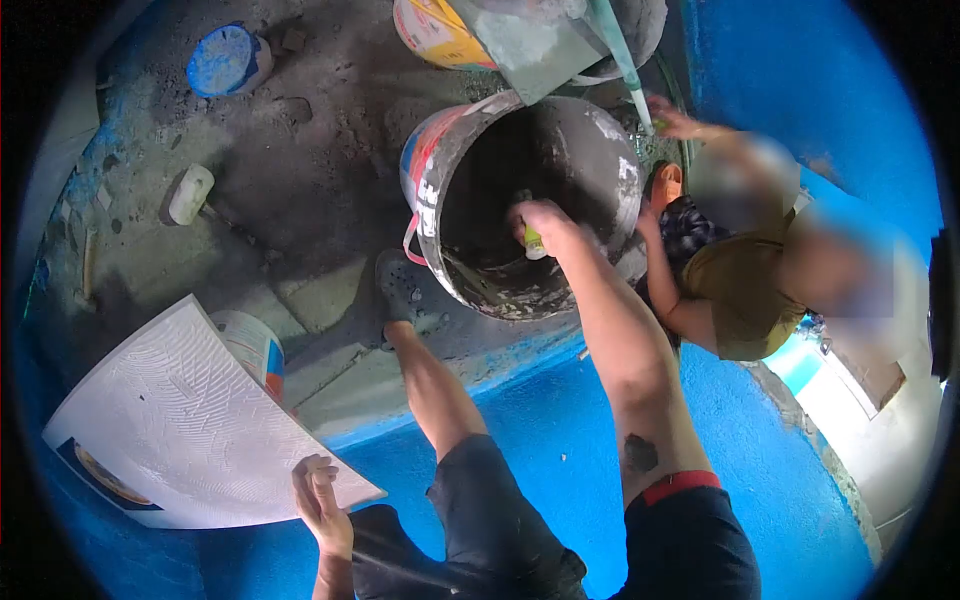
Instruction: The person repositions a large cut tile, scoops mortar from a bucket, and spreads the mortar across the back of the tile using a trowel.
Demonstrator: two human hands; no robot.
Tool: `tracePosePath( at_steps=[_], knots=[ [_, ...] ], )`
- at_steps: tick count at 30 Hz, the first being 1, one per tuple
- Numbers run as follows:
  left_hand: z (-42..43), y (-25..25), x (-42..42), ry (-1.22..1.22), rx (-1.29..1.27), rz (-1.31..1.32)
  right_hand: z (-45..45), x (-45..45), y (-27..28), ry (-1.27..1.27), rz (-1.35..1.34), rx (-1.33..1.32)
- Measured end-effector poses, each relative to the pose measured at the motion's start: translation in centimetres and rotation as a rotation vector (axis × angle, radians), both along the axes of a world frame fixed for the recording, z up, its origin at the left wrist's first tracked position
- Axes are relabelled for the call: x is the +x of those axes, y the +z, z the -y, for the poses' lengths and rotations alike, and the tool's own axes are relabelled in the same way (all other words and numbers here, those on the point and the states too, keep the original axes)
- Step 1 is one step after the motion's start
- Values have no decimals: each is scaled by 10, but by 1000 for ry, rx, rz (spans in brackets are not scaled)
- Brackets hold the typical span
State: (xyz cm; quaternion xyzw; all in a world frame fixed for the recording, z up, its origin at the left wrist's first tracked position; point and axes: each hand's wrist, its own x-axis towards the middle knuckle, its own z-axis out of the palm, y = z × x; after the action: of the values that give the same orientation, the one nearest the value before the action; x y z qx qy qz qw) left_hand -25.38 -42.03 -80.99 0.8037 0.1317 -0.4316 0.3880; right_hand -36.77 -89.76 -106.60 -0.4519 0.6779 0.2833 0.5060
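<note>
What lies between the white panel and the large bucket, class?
In the head view, a small bucket partly behind the panel, then a leg and foot.

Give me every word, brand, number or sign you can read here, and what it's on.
No text is readable in this view.
Yellow-and-white bucket: printed label, too blurred to read.
Large bucket: coloured markings on its outer wall, too blurred and smeared to read.
White bucket behind the panel: label partly hidden, print too small.
Ridged panel: dark patch at one corner, no letters discernible.
</note>
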Motion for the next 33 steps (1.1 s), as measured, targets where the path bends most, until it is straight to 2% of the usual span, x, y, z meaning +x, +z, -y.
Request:
tracePosePath(
  at_steps=[1, 2, 5, 8, 11, 15, 17, 24, 28, 31, 32, 33],
  knots=[
    [3, 4, 1, 8, -7, -29, -6, -3, -6, -231, 38, 31],
    [4, 5, 2, -2, 0, -26, -8, -6, -13, -242, 40, 38],
    [4, 10, 3, -29, 52, -70, -11, 0, -15, -577, 202, 71],
    [0, 6, 5, 30, 73, -176, -21, 25, -14, -596, 329, -1],
    [-1, 5, 6, 30, 80, -167, -29, 20, -17, -469, 346, -40],
    [-6, 8, 2, -4, 60, -171, -29, 19, 2, -462, 331, 5],
    [-10, 7, -5, -3, 72, -178, -33, 13, 12, -476, 457, -1],
    [-27, 20, -16, 52, 106, -165, -43, -5, 90, -393, 583, 118],
    [-51, 21, -21, 140, 168, -187, -63, -23, 126, -455, 617, 29],
    [-74, 27, -24, 70, 121, -86, -79, -29, 170, -488, 529, -33],
    [-89, 26, -27, 195, 115, -152, -82, -51, 176, -585, 549, 0],
    [-104, 24, -31, 230, 75, -113, -83, -81, 179, -335, 447, -37]
  ],
)
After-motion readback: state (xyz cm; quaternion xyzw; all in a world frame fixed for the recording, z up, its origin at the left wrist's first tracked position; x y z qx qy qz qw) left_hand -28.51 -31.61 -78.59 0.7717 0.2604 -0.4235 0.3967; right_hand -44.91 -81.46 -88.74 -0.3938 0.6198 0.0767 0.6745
